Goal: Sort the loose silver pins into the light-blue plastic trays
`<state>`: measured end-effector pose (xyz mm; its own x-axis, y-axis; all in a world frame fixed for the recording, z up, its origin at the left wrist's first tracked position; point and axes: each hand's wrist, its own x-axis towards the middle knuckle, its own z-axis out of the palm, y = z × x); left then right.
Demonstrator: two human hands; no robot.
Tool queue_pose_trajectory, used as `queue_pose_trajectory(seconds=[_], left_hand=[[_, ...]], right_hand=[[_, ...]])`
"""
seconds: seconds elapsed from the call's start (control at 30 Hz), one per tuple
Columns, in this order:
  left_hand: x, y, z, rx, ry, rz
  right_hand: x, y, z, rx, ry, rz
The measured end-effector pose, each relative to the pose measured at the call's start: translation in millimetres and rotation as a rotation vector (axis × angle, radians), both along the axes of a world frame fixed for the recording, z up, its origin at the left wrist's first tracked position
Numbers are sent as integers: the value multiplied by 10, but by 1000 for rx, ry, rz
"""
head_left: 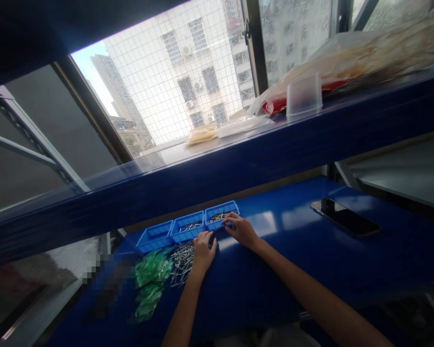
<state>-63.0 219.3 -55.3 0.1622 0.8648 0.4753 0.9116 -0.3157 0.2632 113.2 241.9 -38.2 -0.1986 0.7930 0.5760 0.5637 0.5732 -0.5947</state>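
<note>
A loose heap of thin silvery metal pins (182, 262), like nails or rivets, lies on the blue table. My left hand (203, 251) rests at the heap's right edge, fingers stretched over the pins and thumb apart. At the front rim of the right blue bin (222, 208) is my right hand (241, 229), its fingers bent together toward the thumb; anything between the fingertips is too small to make out. That bin contains more metal pins, some yellowish. The middle blue bin (188, 235) has a few pins in it, while the left blue bin (155, 236) shows a bare floor.
Green plastic bags (152, 270) lie left of the heap. A black phone (345, 217) rests on the blue table (275, 279) at right. Above the bins runs a blue shelf edge (217, 166), carrying a clear plastic cup (304, 95) and plastic bags (369, 58) before a window.
</note>
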Motion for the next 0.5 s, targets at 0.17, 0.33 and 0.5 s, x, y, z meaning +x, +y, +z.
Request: queue_pose_trajectory(seconds=[0.17,0.33,0.5], left_hand=[[18,-36,0,-49,47,-7],[44,-98,57,-66,56,16],[64,-97,75,-106,9,31]], right_hand=[[-11,-26,-30,8,-47,21],[7,-52,20,20,-97,26],[-4,-70,11,-23,-156,34]])
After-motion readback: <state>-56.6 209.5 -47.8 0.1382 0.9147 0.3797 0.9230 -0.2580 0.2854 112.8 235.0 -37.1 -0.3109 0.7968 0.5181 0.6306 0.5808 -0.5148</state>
